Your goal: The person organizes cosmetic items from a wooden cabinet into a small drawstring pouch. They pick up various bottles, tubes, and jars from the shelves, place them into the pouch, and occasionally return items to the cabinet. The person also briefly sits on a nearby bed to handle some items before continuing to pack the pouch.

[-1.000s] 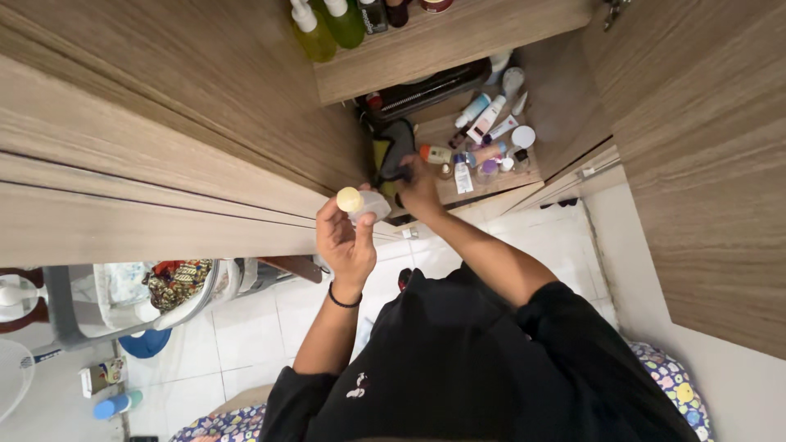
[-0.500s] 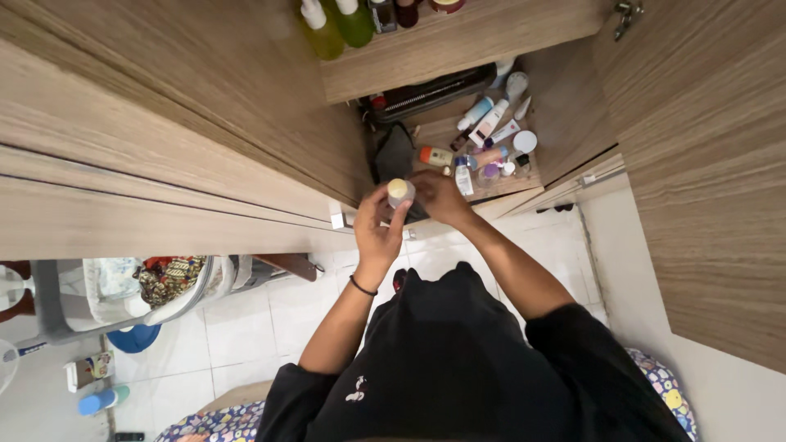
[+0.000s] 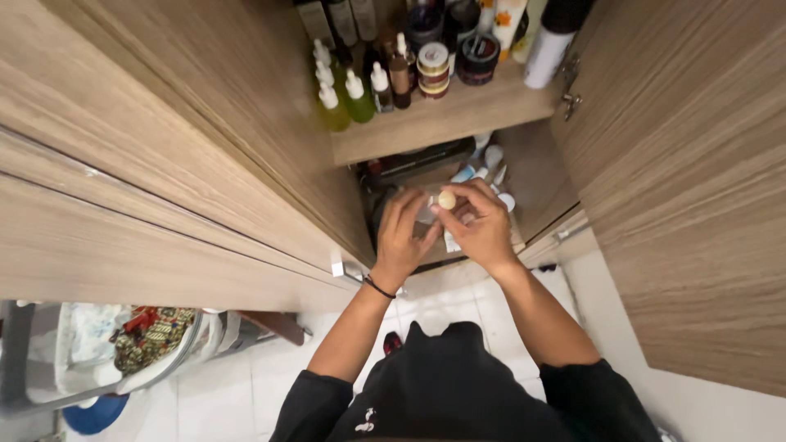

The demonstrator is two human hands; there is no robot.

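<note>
While both hands now meet in front of the open cabinet, the small clear bottle sits between them; a second ago only the left hand had it, raised off to the side, with the right hand down at the lower shelf. The right hand has since come up and joined. The view has also tilted up, so the upper shelf is in sight.

Grip, left hand: fingers wrapped round the bottle's body from the left, grasping it. Grip, right hand: thumb and forefinger pinched on the pale yellow round cap, the other fingers curled behind. Cap looks seated on the bottle; whether it is tight or loose cannot be told.

Meaning, as a judgement: one-handed carrying has turned into two-handed work on the cap (twisting, most likely).

Position relative to the upper shelf: bottle just below its front edge, in the air, clear of the wood. Green pump bottles and dark jars stand on that shelf, well above the hands. Tubes and small pots on the lower shelf lie behind the hands, partly hidden.
</note>
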